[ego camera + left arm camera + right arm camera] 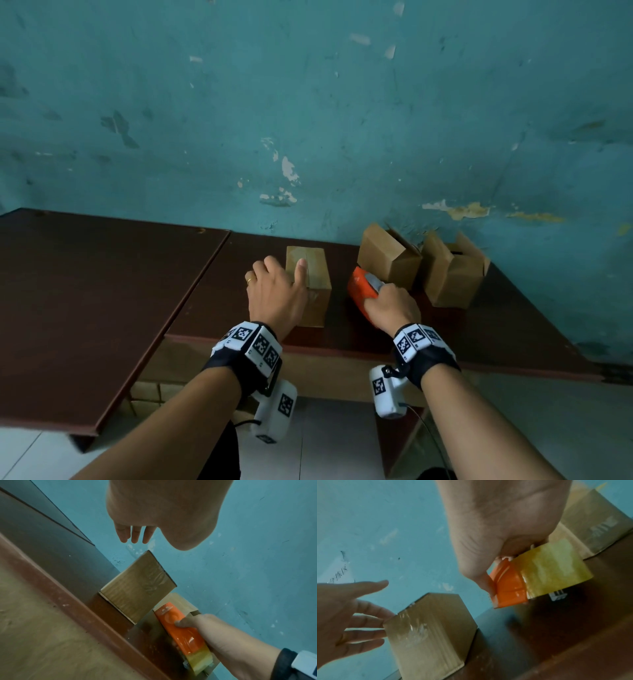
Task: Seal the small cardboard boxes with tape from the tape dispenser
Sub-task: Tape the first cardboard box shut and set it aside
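Observation:
A closed small cardboard box (313,291) with clear tape along its top seam stands on the dark brown table (212,301). My left hand (275,287) rests against the box's left side with fingers loosely spread and the index finger (301,270) lying over its top. In the right wrist view the left hand's fingers (373,623) touch the box (429,631). Just right of the box, my right hand (394,305) grips the orange tape dispenser (359,291) low over the table. Its yellowish tape roll (553,568) shows under the right hand (496,527).
Two more small cardboard boxes (388,257) (452,274) with raised top flaps stand against the teal wall (308,120), behind and right of the dispenser. A second brown tabletop (85,301) adjoins on the left. The table's front edge (325,349) runs just under my wrists.

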Demonstrator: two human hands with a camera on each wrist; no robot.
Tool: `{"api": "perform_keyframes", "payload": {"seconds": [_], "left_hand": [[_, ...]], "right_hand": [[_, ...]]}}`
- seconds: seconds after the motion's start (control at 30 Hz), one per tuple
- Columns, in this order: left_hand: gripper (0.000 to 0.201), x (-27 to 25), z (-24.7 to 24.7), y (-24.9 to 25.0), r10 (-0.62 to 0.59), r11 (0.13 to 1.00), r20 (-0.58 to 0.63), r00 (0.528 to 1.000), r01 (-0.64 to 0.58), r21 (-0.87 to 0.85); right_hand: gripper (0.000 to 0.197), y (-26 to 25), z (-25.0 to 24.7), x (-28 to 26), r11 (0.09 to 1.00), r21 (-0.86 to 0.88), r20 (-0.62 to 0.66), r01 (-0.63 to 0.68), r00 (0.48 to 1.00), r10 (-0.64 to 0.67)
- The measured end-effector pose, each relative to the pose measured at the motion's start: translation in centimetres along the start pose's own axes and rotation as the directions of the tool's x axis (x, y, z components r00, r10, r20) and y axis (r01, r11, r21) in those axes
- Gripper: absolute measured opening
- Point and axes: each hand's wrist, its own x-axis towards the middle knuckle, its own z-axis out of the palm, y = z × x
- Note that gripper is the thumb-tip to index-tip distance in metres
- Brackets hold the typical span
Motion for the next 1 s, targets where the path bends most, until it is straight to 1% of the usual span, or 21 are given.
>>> {"api": "perform_keyframes", "payload": {"seconds": [0.07, 0.1, 0.13, 0.17, 0.23, 0.27, 0.3, 0.37, 0.43, 0.47, 0.57, 0.63, 0.7, 0.73, 0.77, 0.8, 0.87, 0.93, 1.0], "left_hand": [[0.046, 0.2, -0.4, 0.6, 0.031, 0.999, 0.022, 0.999, -0.031, 0.011], [0.043, 0.2, -0.7, 1.0, 0.044, 0.999, 0.040, 0.998, -0.045, 0.010], [0.041, 0.2, -0.9, 1.4, 0.056, 0.998, 0.061, 0.997, -0.056, 0.003], [0.040, 0.1, -1.2, 1.7, 0.066, 0.998, 0.074, 0.995, -0.066, -0.006], [0.037, -0.1, -1.5, 2.2, 0.074, 0.997, 0.083, 0.994, -0.071, -0.042], [0.035, -0.2, -1.5, 2.4, 0.070, 0.995, 0.087, 0.994, -0.063, -0.076], [0.033, -0.2, -1.6, 2.6, 0.060, 0.992, 0.099, 0.993, -0.048, -0.120], [0.031, -0.2, -2.0, 3.2, 0.028, 0.978, 0.126, 0.992, -0.001, -0.210], [0.035, -0.2, -2.4, 4.1, 0.002, 0.947, 0.161, 0.987, 0.050, -0.318], [0.039, -0.2, -2.6, 4.5, 0.000, 0.928, 0.181, 0.983, 0.068, -0.367], [0.052, -0.3, -3.0, 5.5, -0.027, 0.860, 0.266, 0.964, 0.158, -0.485], [0.059, -0.3, -3.1, 5.9, -0.070, 0.778, 0.348, 0.935, 0.270, -0.567], [0.057, -0.6, -3.6, 6.6, -0.076, 0.655, 0.478, 0.875, 0.406, -0.638], [0.056, -0.8, -3.8, 6.8, -0.061, 0.604, 0.532, 0.845, 0.455, -0.654], [0.057, -1.0, -3.9, 6.8, -0.039, 0.587, 0.554, 0.832, 0.467, -0.661], [0.059, -1.0, -3.9, 6.7, -0.018, 0.594, 0.550, 0.835, 0.451, -0.666], [0.055, -1.1, -3.9, 6.5, 0.011, 0.629, 0.488, 0.873, 0.373, -0.682], [0.042, -0.9, -3.8, 6.2, 0.022, 0.644, 0.418, 0.908, 0.307, -0.701], [0.031, -0.9, -3.7, 6.0, 0.037, 0.645, 0.367, 0.929, 0.259, -0.719]], "right_hand": [[0.038, 0.5, -1.2, 0.0, 0.978, 0.195, -0.004, -0.072, 0.997, 0.074], [0.035, 0.8, -1.9, -0.1, 0.948, 0.304, 0.006, -0.093, 0.995, 0.096], [0.036, 1.2, -2.6, 0.0, 0.907, 0.409, 0.018, -0.099, 0.995, 0.100], [0.037, 1.5, -3.4, 0.0, 0.854, 0.510, 0.034, -0.103, 0.994, 0.100], [0.037, 1.9, -4.9, -0.2, 0.716, 0.687, 0.098, -0.128, 0.992, 0.083], [0.038, 2.2, -5.7, -0.3, 0.658, 0.741, 0.128, -0.136, 0.990, 0.060], [0.042, 2.4, -6.3, -0.2, 0.626, 0.769, 0.147, -0.130, 0.989, 0.025], [0.058, 2.6, -7.2, -0.1, 0.617, 0.782, 0.154, -0.088, 0.987, -0.054], [0.073, 2.7, -7.7, -0.1, 0.609, 0.791, 0.150, -0.047, 0.982, -0.118], [0.077, 2.7, -7.8, -0.1, 0.598, 0.801, 0.145, -0.032, 0.979, -0.142], [0.075, 2.2, -8.0, -0.4, 0.552, 0.834, 0.119, 0.015, 0.971, -0.206], [0.067, 1.9, -8.0, -0.6, 0.526, 0.849, 0.111, 0.035, 0.964, -0.243], [0.057, 1.7, -8.1, -0.7, 0.516, 0.855, 0.118, 0.046, 0.953, -0.280], [0.058, 1.6, -8.0, -0.6, 0.525, 0.850, 0.127, 0.052, 0.946, -0.299], [0.062, 1.5, -8.0, -0.6, 0.542, 0.838, 0.137, 0.061, 0.939, -0.316], [0.067, 1.4, -7.9, -0.5, 0.558, 0.827, 0.145, 0.071, 0.932, -0.333], [0.073, 1.1, -7.9, -0.4, 0.580, 0.811, 0.171, 0.075, 0.918, -0.357], [0.069, 0.9, -7.8, -0.4, 0.589, 0.805, 0.196, 0.074, 0.904, -0.381], [0.067, 0.7, -7.8, -0.3, 0.594, 0.800, 0.213, 0.079, 0.889, -0.405]]}}
